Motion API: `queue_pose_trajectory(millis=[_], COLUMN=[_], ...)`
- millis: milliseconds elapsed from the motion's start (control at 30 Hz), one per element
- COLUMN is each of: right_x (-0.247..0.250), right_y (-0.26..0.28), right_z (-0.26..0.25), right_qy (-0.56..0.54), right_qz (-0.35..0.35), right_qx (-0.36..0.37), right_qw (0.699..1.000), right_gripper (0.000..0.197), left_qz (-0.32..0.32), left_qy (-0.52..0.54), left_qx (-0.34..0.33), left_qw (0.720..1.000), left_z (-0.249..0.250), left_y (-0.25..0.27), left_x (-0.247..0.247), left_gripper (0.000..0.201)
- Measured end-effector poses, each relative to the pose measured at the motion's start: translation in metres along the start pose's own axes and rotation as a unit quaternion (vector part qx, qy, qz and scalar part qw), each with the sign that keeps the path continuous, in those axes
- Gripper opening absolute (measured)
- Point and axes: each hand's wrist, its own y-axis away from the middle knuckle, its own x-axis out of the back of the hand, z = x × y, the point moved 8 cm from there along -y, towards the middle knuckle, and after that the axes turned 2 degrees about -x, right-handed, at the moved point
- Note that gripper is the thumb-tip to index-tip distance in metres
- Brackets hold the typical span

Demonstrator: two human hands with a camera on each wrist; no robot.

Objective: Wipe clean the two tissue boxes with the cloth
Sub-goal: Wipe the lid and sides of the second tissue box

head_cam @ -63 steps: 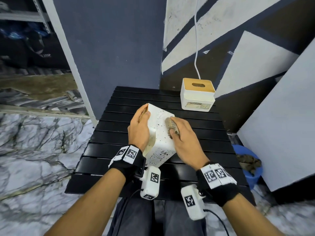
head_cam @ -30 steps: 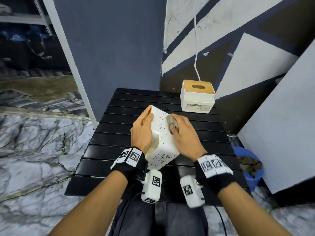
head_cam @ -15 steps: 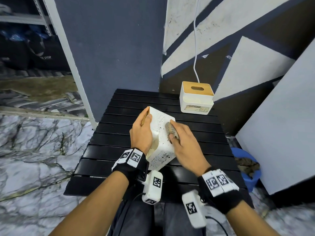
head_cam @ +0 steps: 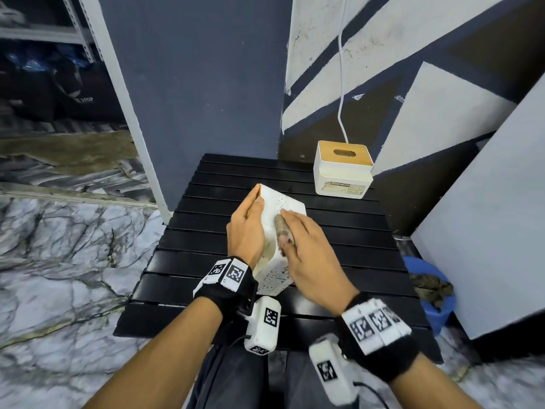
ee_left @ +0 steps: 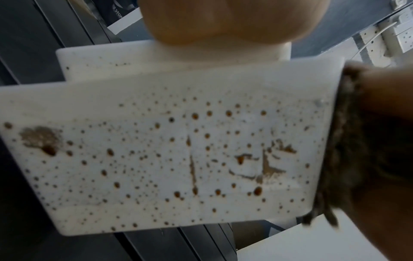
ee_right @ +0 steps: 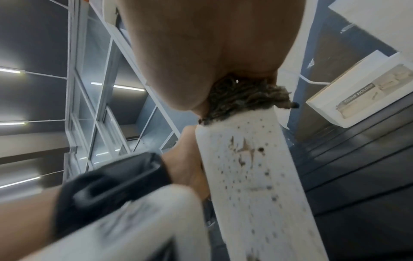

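A white tissue box speckled with brown spots lies tipped on its side at the middle of the black slatted table. My left hand grips its left side, thumb on the upper edge. On the box's upper face my right hand holds a crumpled brown cloth and presses it down. The left wrist view shows the spotted face with the cloth at its right edge. In the right wrist view the cloth sits on the box. A second white box with a wooden lid stands upright at the far right.
A blue bucket holding a dirty rag stands on the floor to the right of the table. A large white panel leans close on the right. A white cable hangs down the wall behind the second box. Marble floor lies to the left.
My right hand has slid the cloth along the box's upper face, first away and then back toward me. The left hand keeps its hold on the box.
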Motion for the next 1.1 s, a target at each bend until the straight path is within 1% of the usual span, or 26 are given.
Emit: queue_pose_trajectory(millis=[67,133,233,333,433,533,600,667,733,833,933,1000,1100], right_x=[-0.002,-0.003,-0.005,-0.003,0.001,0.004,0.003,0.003,0.003,0.000,-0.003,-0.005,-0.003], right_y=[-0.032,-0.063,-0.086,-0.071,-0.031,0.010,0.021,0.013,-0.009,-0.051,-0.084,-0.092,-0.077], right_z=[0.010,0.025,0.039,0.037,0.022,0.007,0.004,0.005,0.010,0.026,0.039,0.042,0.036], right_qy=[-0.006,-0.006,-0.003,-0.022,-0.029,-0.029,-0.033,-0.035,-0.035,-0.023,-0.014,-0.008,-0.012], right_qz=[-0.010,-0.033,-0.053,-0.035,-0.015,-0.020,-0.020,-0.018,-0.016,-0.017,-0.040,-0.049,-0.026], right_qx=[-0.009,-0.046,-0.078,-0.068,-0.032,-0.008,-0.007,-0.005,-0.009,-0.041,-0.070,-0.075,-0.063], right_qw=[1.000,0.998,0.996,0.997,0.999,0.999,0.999,0.999,0.999,0.999,0.997,0.996,0.998], right_gripper=[0.046,0.047,0.048,0.047,0.047,0.049,0.049,0.047,0.046,0.045,0.046,0.046,0.047], left_qz=[-0.002,-0.003,-0.004,-0.001,0.004,0.006,0.002,-0.004,-0.011,-0.014,-0.011,-0.009,-0.004], left_qy=[-0.007,-0.008,0.008,0.004,-0.007,-0.005,-0.003,-0.002,-0.001,0.001,0.003,0.005,0.004], left_qx=[-0.002,-0.010,-0.017,-0.021,-0.026,-0.028,-0.029,-0.030,-0.028,-0.023,-0.022,-0.026,-0.034], left_qw=[1.000,1.000,1.000,1.000,1.000,1.000,1.000,1.000,1.000,1.000,1.000,1.000,0.999], left_z=[0.001,0.003,0.004,0.004,0.007,0.007,0.008,0.009,0.010,0.010,0.009,0.009,0.008], left_y=[-0.001,0.000,-0.001,0.000,0.001,0.002,0.003,0.003,0.003,0.003,0.001,0.001,-0.002], left_x=[-0.001,-0.003,-0.004,-0.004,-0.002,-0.001,-0.001,-0.001,-0.002,-0.003,-0.004,-0.004,-0.002], left_gripper=[0.033,0.033,0.033,0.033,0.032,0.033,0.033,0.034,0.034,0.034,0.034,0.034,0.033])
